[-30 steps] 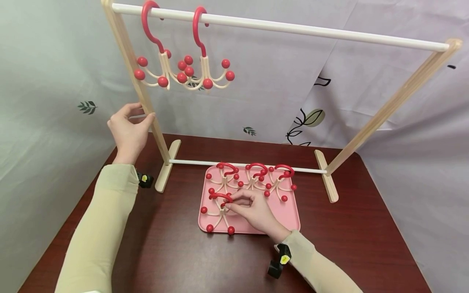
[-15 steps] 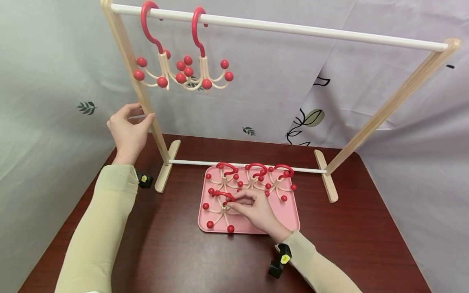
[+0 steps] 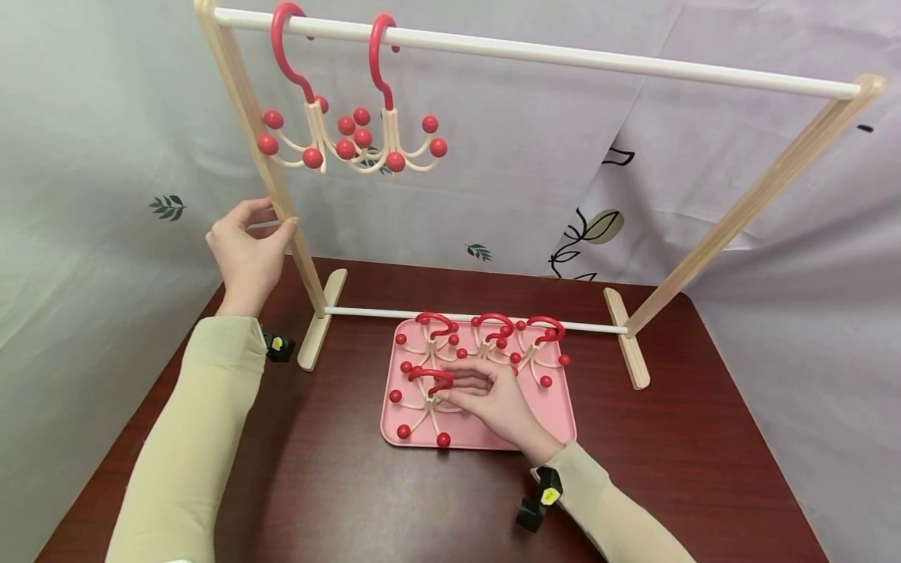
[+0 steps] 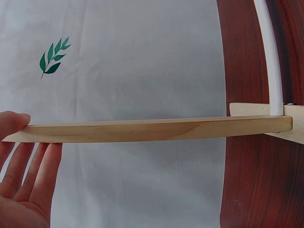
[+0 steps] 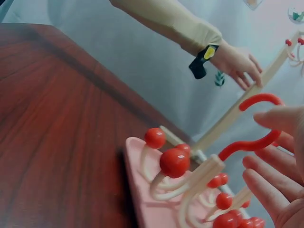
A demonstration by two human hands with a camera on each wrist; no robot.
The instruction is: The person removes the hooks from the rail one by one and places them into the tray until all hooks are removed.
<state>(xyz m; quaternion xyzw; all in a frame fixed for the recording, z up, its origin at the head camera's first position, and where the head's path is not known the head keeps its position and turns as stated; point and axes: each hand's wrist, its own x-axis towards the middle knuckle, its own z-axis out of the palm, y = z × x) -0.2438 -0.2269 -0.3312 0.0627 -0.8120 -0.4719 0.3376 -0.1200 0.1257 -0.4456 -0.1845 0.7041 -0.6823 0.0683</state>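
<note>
Three other hangers point(image 3: 533, 354) crowd the pink tray point(image 3: 552, 418) right behind our hanger point(image 3: 431, 403), lower centre; two more hangers point(image 3: 391, 129) dangle upper left, and our left hand point(image 3: 246, 250) pinches the post point(image 4: 156, 130). Versus half a second ago, our right hand point(image 3: 496, 400) has loosened, parted around the red hook point(image 5: 246, 145).

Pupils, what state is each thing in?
Wooden rack, standing upright on the table
Two red-hooked hangers, hanging from the top rail
Pink tray, flat on the table
Three rear hangers, resting on the tray
Front hanger, on the tray
Left hand, pinching the left post
Right hand, thumb and fingers loosely around the front hanger's hook, contact unclear
</note>
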